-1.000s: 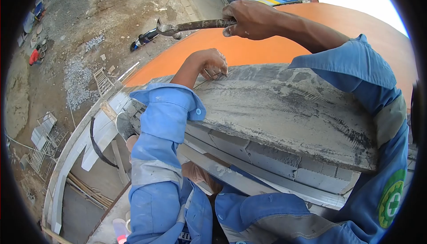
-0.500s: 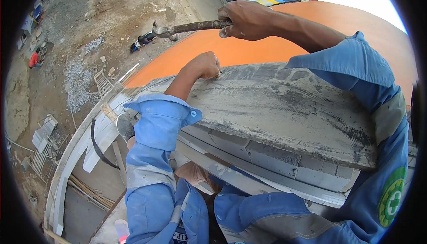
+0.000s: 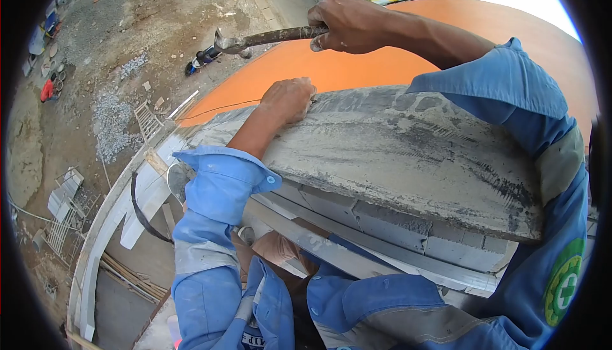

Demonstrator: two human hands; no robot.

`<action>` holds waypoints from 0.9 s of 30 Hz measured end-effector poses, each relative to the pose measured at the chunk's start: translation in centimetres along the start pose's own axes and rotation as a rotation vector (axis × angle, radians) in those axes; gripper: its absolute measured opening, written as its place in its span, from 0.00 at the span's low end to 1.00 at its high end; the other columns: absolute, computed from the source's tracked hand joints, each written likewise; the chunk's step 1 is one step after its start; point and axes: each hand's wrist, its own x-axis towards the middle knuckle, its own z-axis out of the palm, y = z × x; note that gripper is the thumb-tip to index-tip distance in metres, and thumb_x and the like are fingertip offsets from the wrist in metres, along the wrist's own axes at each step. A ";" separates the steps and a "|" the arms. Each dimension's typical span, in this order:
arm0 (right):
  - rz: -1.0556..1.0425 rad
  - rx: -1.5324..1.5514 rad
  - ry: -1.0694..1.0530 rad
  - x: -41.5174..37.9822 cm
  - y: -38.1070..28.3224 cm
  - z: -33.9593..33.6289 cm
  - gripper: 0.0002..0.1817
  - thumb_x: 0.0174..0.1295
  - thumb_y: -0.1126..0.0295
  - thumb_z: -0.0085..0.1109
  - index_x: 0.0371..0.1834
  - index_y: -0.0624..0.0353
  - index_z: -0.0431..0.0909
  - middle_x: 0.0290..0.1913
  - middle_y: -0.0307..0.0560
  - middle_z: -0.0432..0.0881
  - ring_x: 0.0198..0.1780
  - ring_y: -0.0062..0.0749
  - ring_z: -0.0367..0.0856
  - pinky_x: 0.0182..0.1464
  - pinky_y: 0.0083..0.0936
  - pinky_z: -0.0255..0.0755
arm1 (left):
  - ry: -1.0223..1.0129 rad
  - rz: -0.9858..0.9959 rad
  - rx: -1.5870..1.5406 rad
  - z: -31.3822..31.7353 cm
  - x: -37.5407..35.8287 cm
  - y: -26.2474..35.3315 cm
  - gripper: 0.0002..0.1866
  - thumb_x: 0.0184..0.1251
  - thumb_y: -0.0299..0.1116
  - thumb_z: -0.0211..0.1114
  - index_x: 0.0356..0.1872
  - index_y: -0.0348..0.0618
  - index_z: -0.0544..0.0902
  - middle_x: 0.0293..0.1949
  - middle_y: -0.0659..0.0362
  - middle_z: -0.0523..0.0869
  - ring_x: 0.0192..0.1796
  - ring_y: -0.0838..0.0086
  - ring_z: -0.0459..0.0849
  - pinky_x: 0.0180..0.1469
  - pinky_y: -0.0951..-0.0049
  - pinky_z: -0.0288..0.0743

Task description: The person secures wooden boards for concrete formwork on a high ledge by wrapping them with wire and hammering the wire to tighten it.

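My right hand (image 3: 349, 25) is closed around the handle of a claw hammer (image 3: 277, 36), held up above the far edge of the slab, its worn metal head pointing left. My left hand (image 3: 290, 100) is closed, fingers curled at the far edge of a grey, cement-stained slab (image 3: 395, 152). Its fingertips face away from me, and what they hold, if anything, is hidden. Beneath the slab's near edge runs a course of pale grey blocks (image 3: 389, 229).
An orange curved wall (image 3: 357, 63) drops away beyond the slab. Far below lie a dirt yard, a motorbike (image 3: 203, 60), gravel (image 3: 111, 120) and a person in red (image 3: 48, 88). A long metal bar (image 3: 319, 238) crosses near my legs; a black hose (image 3: 143, 210) hangs at left.
My left hand has shifted slightly down and left along the slab's edge and turned a little. The hammer and my right hand have moved slightly up and left.
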 end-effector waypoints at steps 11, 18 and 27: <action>0.016 0.080 -0.050 0.0 -0.7 -0.4 0.23 0.63 0.61 0.67 0.44 0.76 0.81 0.36 0.67 0.84 0.43 0.58 0.84 0.49 0.47 0.73 | -0.066 0.059 0.184 -0.1 -0.6 0.2 0.11 0.67 0.29 0.56 0.44 0.46 0.87 0.43 0.53 0.88 0.48 0.56 0.88 0.50 0.53 0.81; -0.036 0.067 0.029 0.1 0.8 0.7 0.21 0.64 0.61 0.66 0.40 0.77 0.81 0.34 0.67 0.83 0.39 0.58 0.84 0.45 0.48 0.72 | -0.074 -0.325 -0.243 0.0 -0.5 0.6 0.09 0.62 0.30 0.64 0.41 0.41 0.87 0.42 0.49 0.89 0.47 0.58 0.88 0.51 0.60 0.80; -0.017 0.071 -0.017 -0.1 0.0 0.1 0.19 0.63 0.63 0.66 0.37 0.75 0.81 0.31 0.65 0.82 0.37 0.58 0.83 0.43 0.48 0.71 | -0.114 -0.299 -0.662 0.5 -2.5 -0.5 0.18 0.64 0.32 0.61 0.51 0.37 0.87 0.52 0.42 0.87 0.58 0.58 0.85 0.65 0.67 0.72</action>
